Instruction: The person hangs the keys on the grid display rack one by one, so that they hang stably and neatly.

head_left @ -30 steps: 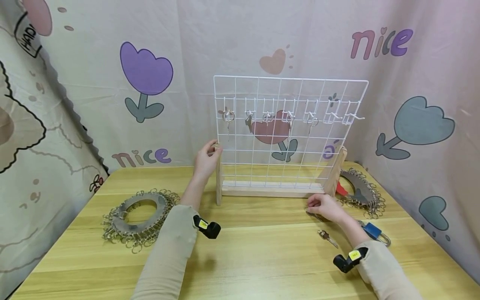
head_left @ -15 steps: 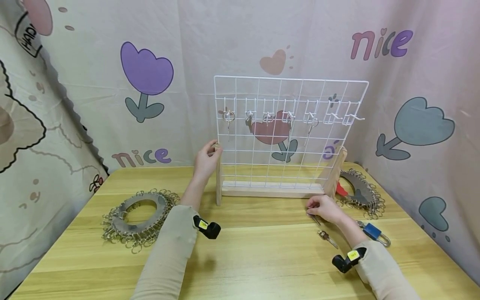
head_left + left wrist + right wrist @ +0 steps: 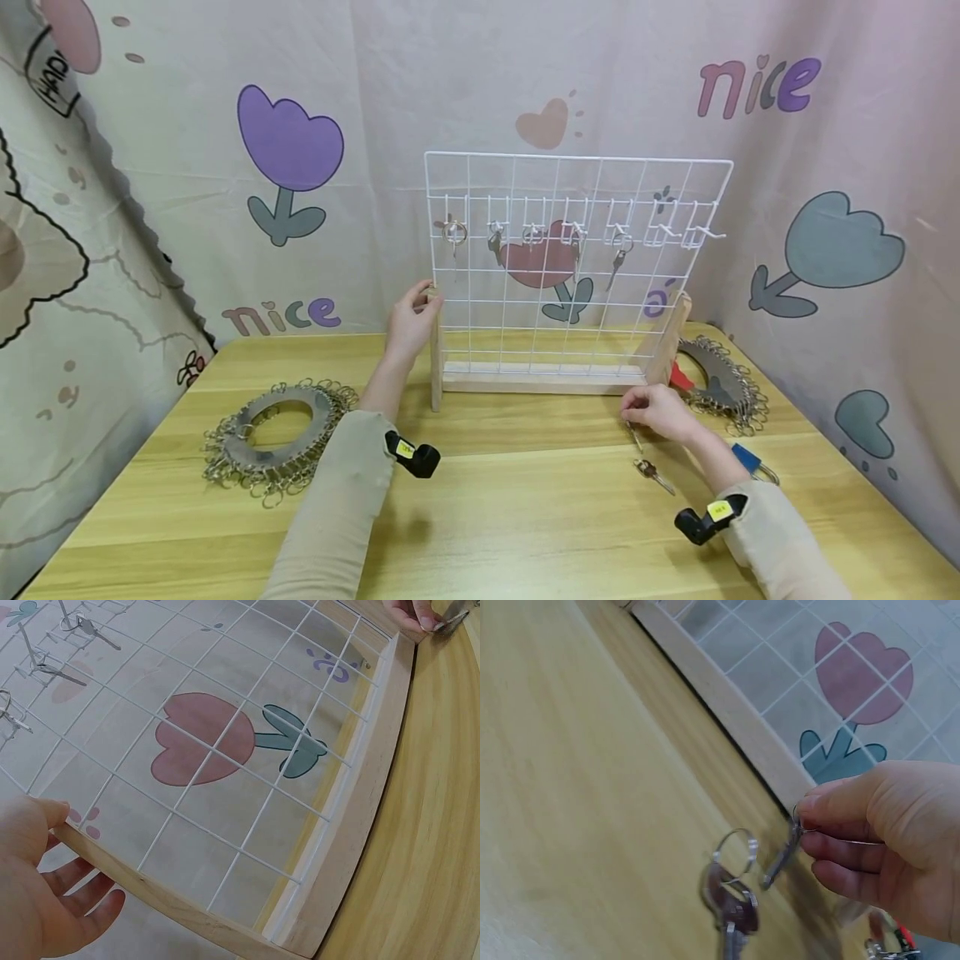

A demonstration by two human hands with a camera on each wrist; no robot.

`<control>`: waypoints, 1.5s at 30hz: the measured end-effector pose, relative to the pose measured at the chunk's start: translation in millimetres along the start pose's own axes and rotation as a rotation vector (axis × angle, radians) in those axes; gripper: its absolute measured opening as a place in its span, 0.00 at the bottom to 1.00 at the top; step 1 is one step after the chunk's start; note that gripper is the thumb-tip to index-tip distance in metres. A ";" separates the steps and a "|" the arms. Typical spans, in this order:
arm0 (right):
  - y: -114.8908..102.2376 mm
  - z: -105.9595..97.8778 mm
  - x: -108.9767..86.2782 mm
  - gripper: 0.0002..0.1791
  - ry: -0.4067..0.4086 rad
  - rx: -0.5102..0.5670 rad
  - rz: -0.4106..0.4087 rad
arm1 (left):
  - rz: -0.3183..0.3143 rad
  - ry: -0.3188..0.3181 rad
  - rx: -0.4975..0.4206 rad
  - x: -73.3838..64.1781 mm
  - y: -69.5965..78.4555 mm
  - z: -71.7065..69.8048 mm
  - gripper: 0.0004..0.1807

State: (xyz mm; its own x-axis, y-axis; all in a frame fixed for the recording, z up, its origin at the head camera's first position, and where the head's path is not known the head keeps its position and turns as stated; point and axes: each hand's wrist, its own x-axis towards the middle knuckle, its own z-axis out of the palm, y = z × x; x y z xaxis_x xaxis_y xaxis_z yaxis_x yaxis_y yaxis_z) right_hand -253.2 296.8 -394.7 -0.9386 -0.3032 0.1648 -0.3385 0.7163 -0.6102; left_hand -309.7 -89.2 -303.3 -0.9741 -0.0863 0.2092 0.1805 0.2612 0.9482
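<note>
My left hand (image 3: 410, 321) grips the top of the wooden side post (image 3: 437, 358) of a white wire-grid rack (image 3: 540, 388). In the left wrist view the thumb lies over the wood with the fingers below. Near the rack's right foot, my right hand (image 3: 660, 412) pinches a small ring between thumb and fingertips. From that ring hangs a key (image 3: 781, 859), pointing down close over the table. A second key (image 3: 654, 475) with its own ring (image 3: 736, 851) lies on the wood just in front. Several keys, one being a grey key (image 3: 617, 262), hang from the rack's white hooks.
On the left lies a grey disc (image 3: 327, 412) fringed with many metal rings. A similar disc (image 3: 726, 379) lies behind the rack's right post, with a red piece (image 3: 681, 377) beside it. The blue padlock (image 3: 747, 458) is partly behind the right forearm. Two right-hand hooks (image 3: 701, 232) hold nothing.
My right hand has drawn slightly to the right, and the pinched key now hangs downward from its ring. More of the padlock is covered by the forearm. The left hand stays on the post.
</note>
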 end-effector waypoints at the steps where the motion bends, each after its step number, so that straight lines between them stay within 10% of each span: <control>1: -1.3 -2.1 -0.2 0.02 0.001 -0.006 0.003 | 0.000 0.001 0.002 -0.1 0.1 -0.2 0.27; 45: -75.2 -93.0 2.5 0.03 0.082 -0.109 -0.015 | 0.001 0.002 -0.007 1.2 0.4 0.1 0.26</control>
State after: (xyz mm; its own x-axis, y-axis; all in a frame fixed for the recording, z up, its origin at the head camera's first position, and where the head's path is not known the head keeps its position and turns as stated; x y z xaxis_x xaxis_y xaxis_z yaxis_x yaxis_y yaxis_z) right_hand -236.2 300.7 -276.3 -0.9340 -0.2652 0.2394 -0.3540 0.7772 -0.5203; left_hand -310.8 -89.1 -302.7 -0.9736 -0.0882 0.2107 0.1824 0.2546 0.9497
